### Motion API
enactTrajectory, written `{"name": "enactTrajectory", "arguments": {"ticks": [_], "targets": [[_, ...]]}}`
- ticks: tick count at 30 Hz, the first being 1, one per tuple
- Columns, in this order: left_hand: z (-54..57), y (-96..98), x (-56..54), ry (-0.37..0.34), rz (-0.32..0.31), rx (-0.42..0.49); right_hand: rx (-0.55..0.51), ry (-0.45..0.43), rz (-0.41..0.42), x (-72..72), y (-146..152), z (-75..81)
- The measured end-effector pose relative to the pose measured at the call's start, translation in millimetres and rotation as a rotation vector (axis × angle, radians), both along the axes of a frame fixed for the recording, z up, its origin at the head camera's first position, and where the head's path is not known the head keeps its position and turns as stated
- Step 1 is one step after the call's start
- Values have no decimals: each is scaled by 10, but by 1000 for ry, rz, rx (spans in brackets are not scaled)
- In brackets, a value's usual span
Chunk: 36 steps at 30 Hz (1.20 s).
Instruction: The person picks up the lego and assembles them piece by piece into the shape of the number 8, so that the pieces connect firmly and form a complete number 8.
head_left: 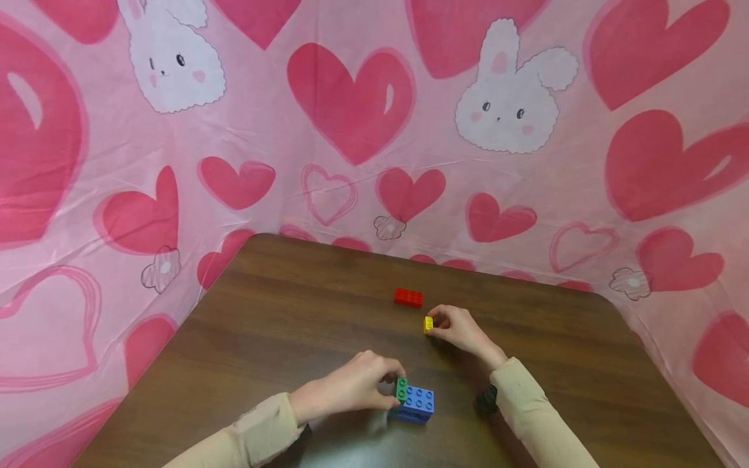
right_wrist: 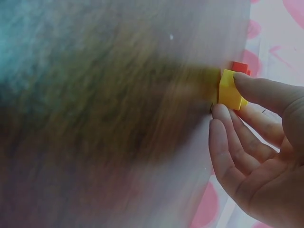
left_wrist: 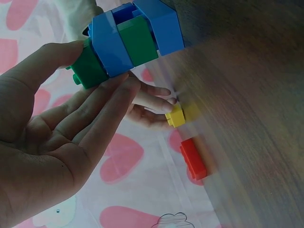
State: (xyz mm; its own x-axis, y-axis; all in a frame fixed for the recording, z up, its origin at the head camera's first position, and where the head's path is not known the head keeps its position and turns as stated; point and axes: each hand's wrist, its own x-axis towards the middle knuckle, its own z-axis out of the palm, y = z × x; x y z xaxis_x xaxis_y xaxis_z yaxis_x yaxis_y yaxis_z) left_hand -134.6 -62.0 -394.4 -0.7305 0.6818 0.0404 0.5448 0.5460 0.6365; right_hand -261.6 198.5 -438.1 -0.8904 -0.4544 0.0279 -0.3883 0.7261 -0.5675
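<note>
My left hand [head_left: 357, 382] pinches a small green toy building brick [head_left: 401, 390] between thumb and fingers. That green brick sits on one end of a blue brick [head_left: 420, 396], whose studs face up. In the left wrist view another green brick [left_wrist: 137, 42] shows between this blue brick and a second blue brick [left_wrist: 162, 27], all joined in one stack. Farther out over the table, my right hand [head_left: 464, 329] holds a small yellow brick [head_left: 428, 325] by thumb and fingertips. A red brick [head_left: 408, 298] lies just beyond the yellow one, studs up.
The bricks are on a brown wood-grain table [head_left: 292, 292] with rounded far corners. Behind it hangs a pink cloth [head_left: 351, 195] printed with hearts and rabbits, close along the far edge. A dark object [head_left: 487, 400] shows beside the right sleeve.
</note>
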Motion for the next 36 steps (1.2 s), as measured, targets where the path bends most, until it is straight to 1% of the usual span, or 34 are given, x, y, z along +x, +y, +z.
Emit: {"name": "enactTrajectory", "arguments": {"ticks": [3, 10, 13, 18, 25, 30, 36], "targets": [[0, 1, 4, -3, 2, 1, 1, -1, -2, 36, 4, 7], [-1, -2, 3, -29, 0, 4, -12, -18, -11, 180, 32, 33], [-5, -3, 1, -36, 2, 6, -17, -25, -2, 234, 52, 44], [-19, -2, -2, -22, 1, 11, -12, -9, 12, 316, 68, 70], [-31, -4, -8, 13, -1, 13, -32, 6, 21, 427, 64, 105], [-32, -12, -15, -6, -6, 26, -25, 47, 50, 502, 75, 137], [-24, -16, -18, -33, -11, 33, -25, 68, 71, 613, 78, 185]]}}
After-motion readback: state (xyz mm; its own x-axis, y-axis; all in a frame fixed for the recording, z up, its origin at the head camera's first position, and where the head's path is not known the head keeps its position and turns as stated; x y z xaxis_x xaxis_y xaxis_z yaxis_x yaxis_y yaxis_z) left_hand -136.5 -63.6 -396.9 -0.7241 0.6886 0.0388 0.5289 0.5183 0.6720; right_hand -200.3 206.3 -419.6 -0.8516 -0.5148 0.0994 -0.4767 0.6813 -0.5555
